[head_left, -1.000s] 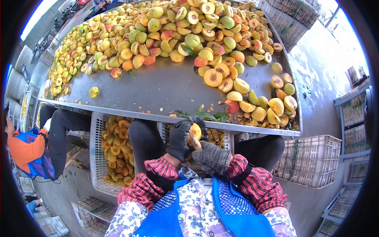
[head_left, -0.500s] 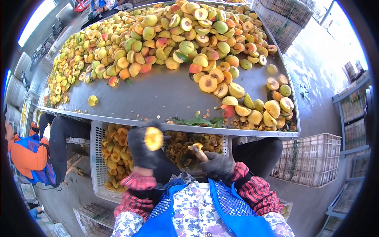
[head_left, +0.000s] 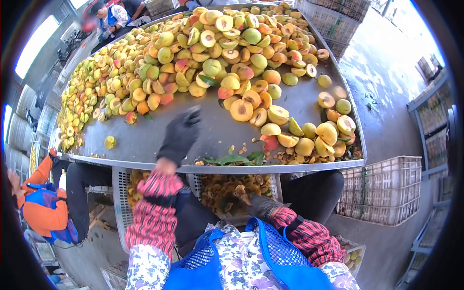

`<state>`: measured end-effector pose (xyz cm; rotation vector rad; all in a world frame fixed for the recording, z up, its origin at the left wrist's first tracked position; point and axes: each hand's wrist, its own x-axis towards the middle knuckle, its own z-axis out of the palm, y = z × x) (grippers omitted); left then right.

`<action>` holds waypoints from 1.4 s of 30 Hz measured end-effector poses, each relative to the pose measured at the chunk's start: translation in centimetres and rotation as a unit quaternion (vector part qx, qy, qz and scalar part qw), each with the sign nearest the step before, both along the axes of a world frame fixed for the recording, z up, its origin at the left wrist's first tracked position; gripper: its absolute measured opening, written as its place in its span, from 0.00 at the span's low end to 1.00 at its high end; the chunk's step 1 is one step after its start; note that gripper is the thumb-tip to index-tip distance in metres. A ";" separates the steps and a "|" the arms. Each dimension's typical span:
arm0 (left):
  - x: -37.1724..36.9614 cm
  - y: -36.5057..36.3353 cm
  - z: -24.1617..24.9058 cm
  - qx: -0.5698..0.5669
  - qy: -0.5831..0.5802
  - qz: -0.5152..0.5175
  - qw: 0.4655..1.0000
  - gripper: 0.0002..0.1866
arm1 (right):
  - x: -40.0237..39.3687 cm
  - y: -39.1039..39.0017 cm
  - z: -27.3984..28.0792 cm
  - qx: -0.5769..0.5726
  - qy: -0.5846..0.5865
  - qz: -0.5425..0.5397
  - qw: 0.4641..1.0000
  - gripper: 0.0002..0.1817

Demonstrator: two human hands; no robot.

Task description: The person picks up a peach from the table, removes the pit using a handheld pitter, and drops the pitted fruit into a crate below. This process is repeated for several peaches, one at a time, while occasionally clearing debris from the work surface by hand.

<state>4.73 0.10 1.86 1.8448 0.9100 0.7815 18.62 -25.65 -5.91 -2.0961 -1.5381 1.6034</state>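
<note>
My left hand (head_left: 181, 135), in a dark glove, is stretched over the metal table (head_left: 159, 130) toward the peaches. Its fingers point forward, slightly blurred, and I see nothing in them. A big pile of peaches (head_left: 212, 65), many cut in half, covers the far part of the table. My right hand (head_left: 266, 207), also gloved, is low over a crate (head_left: 276, 186) with brown scraps in it. It is closed around a short hand tool (head_left: 243, 194) whose tip is hard to make out against the scraps.
Peach halves (head_left: 279, 114) trail to the table's right corner, with leaves (head_left: 232, 159) and loose pits at its near edge. Left of my knees, another crate (head_left: 120, 198) holds peach pieces. A white crate (head_left: 379, 191) stands right. A person in orange sleeves (head_left: 50, 217) sits left.
My left hand has gone from above the crates, where it held a peach half, forward over the table; that half no longer shows in it. My right hand has lowered slightly with the tool.
</note>
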 end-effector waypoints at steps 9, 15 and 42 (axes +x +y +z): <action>13.6 1.9 -4.7 0.238 0.187 -0.125 0.945 0.24 | 4.0 -0.2 0.6 0.073 0.100 -0.122 0.985 0.21; 11.3 0.5 -4.4 0.014 0.114 -0.129 0.985 0.24 | 4.3 -1.3 6.2 0.056 0.231 -0.109 0.965 0.14; 3.6 -14.6 -0.4 -0.139 -0.149 -0.059 0.977 0.13 | 0.2 2.5 6.1 0.155 0.498 -0.524 0.674 0.14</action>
